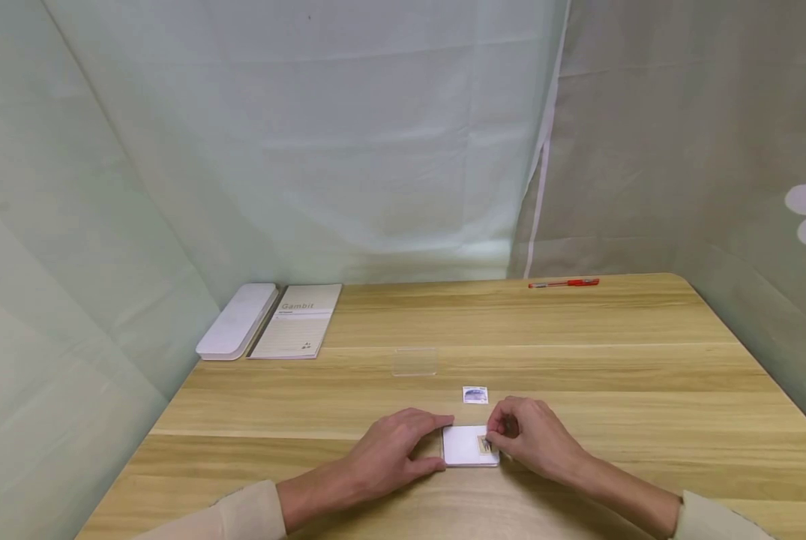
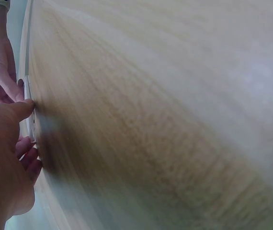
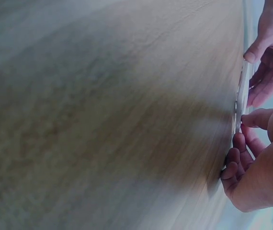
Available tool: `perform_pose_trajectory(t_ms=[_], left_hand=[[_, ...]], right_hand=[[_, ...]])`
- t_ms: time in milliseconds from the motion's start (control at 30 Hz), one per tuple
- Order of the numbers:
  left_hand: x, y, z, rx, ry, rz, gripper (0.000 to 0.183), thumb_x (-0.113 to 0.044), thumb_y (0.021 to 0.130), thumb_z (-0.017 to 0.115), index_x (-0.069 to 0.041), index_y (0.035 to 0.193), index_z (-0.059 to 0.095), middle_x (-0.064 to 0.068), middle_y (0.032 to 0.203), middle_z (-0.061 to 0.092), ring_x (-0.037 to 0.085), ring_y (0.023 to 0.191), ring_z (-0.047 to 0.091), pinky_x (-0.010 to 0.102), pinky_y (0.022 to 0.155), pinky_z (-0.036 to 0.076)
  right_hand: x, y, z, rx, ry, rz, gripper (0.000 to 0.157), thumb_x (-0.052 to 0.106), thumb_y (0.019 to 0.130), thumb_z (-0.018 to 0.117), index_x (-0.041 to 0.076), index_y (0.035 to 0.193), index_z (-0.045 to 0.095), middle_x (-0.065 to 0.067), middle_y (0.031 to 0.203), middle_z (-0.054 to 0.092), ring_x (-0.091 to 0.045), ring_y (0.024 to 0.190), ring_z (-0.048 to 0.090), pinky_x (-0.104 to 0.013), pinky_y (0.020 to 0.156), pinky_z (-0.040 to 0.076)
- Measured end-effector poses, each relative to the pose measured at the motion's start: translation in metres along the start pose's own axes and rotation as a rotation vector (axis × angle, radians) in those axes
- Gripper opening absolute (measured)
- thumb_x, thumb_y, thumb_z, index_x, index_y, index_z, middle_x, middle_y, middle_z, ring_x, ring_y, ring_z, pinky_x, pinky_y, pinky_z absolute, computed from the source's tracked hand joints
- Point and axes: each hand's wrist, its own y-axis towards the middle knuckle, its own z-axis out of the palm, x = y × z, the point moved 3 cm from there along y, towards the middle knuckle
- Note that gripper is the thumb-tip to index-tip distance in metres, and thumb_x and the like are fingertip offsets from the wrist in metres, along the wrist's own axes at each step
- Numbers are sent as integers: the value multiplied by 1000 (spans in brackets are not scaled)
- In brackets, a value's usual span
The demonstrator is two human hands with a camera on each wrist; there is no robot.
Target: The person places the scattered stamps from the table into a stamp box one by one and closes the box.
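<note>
In the head view a small white pad with rounded corners lies near the table's front. My left hand holds its left end, the thumb at the near corner and the index finger at the far one. On the pad's right part is a small tan postage stamp with a dark picture. My right hand pinches that stamp's right side between thumb and index finger, partly hiding it. A second stamp, blue and white, lies just beyond the pad. Both wrist views show the pad only edge-on, between the hands.
A clear plastic rectangle lies beyond the pad on the wooden table. At the back left, a white case sits beside a notebook marked Gambit. A red pen rests near the back edge. Curtains surround the table.
</note>
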Motion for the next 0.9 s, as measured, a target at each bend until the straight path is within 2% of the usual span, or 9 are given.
perform_pose_trajectory(t_ms=[900], left_hand=[[1, 0, 0, 5, 4, 3, 56, -35, 96, 81, -13, 145, 63, 0, 135, 71, 13, 125, 64, 34, 105, 54]], right_hand=[[2, -1, 0, -7, 18, 32, 21, 3, 85, 84, 17, 81, 69, 13, 76, 62, 0, 67, 51, -21, 58, 46]])
